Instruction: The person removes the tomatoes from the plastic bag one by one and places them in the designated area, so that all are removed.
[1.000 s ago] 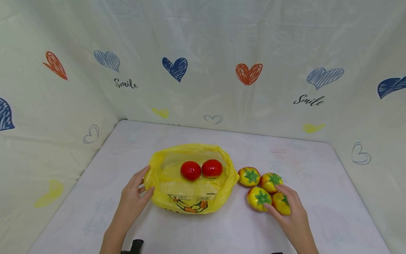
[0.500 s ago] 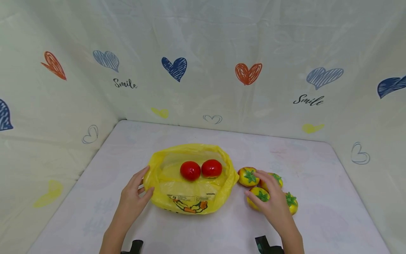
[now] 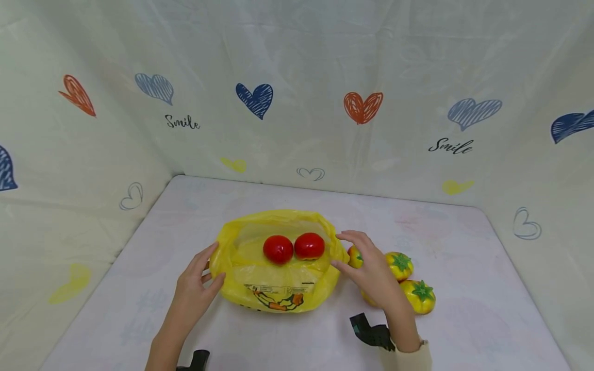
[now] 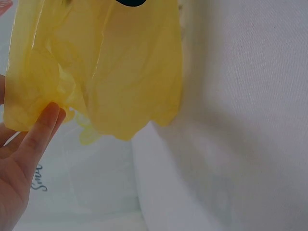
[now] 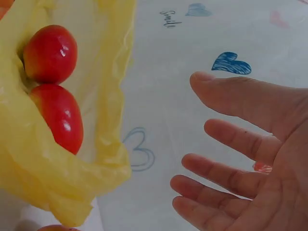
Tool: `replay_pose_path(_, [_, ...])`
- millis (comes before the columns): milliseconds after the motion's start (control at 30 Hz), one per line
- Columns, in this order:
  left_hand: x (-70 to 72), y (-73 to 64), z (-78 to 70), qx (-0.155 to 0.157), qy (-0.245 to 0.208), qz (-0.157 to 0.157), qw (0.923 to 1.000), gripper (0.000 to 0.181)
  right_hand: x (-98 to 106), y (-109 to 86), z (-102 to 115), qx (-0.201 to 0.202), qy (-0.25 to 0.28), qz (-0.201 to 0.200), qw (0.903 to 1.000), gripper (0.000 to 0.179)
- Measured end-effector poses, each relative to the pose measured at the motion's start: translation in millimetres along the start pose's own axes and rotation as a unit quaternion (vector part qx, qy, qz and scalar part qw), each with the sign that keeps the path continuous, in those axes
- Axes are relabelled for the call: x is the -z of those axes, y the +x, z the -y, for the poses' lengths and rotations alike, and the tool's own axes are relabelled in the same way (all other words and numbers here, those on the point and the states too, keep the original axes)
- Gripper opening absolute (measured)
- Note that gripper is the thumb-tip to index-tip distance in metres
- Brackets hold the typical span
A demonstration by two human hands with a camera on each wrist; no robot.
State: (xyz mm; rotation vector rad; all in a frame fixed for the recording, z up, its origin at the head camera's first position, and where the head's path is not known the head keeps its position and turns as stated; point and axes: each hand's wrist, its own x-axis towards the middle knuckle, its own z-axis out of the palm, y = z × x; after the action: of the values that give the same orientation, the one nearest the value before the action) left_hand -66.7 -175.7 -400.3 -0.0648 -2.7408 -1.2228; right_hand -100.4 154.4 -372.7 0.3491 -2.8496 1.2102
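A yellow plastic bag (image 3: 285,288) lies with its mouth spread, holding two glossy red tomato-like fruits (image 3: 278,250). My left hand (image 3: 192,288) grips its left rim; thumb and fingers also show against the thin plastic in the left wrist view. At the opposite rim, my right hand (image 3: 376,275) is held up with its fingers spread and nothing in it. The right wrist view shows this right hand (image 5: 240,163) apart from the bag (image 5: 113,96). Several yellow-red fruits with green star-shaped tops, one of them a front fruit (image 3: 419,297), lie beneath and beside it, partly hidden.
All this rests on a white table (image 3: 473,257). A pale curtain (image 3: 306,62) printed with hearts and "Smile" surrounds the back and sides. Black wrist mounts show by the left wrist (image 3: 197,359) and by the right wrist (image 3: 371,332).
My right hand has left the front-right fruit and moved left over the others to the bag's right rim. That fruit has shifted slightly right. My left hand has stayed put.
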Motion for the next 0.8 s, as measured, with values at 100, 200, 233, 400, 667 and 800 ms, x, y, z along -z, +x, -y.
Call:
replay_pose_path(100, [-0.3, -0.1, 0.3, -0.001, -0.001, 0.000, 1.0000, 0.062, -2, 9.8, 5, 0.012, 0.001, 0.014, 0.9998, 0.050])
replay_pose_path(200, [-0.7, -0.2, 0.6, -0.002, -0.001, -0.001, 1.0000, 0.062, -5, 19.7, 8, 0.023, 0.005, 0.033, 0.9992, 0.050])
replay_pose_path(233, [-0.8, -0.2, 0.7, -0.002, 0.000, -0.001, 1.0000, 0.062, -7, 22.7, 9, 0.024, 0.005, 0.040, 0.9989, 0.049])
replay_pose_path(400, [-1.0, 0.0, 0.8, -0.005, -0.004, -0.002, 1.0000, 0.062, -16, 37.9, 13, 0.027, 0.025, 0.073, 0.9967, 0.046])
replay_pose_path(667, [-1.2, -0.5, 0.4, -0.009, 0.000, -0.004, 1.0000, 0.062, -32, 60.0, 21, 0.031, 0.055, 0.120, 0.9908, 0.040])
replay_pose_path(800, [-0.9, -1.1, 0.8, -0.009, 0.004, -0.007, 0.9999, 0.062, -42, 69.3, 24, 0.027, 0.063, 0.146, 0.9870, 0.038])
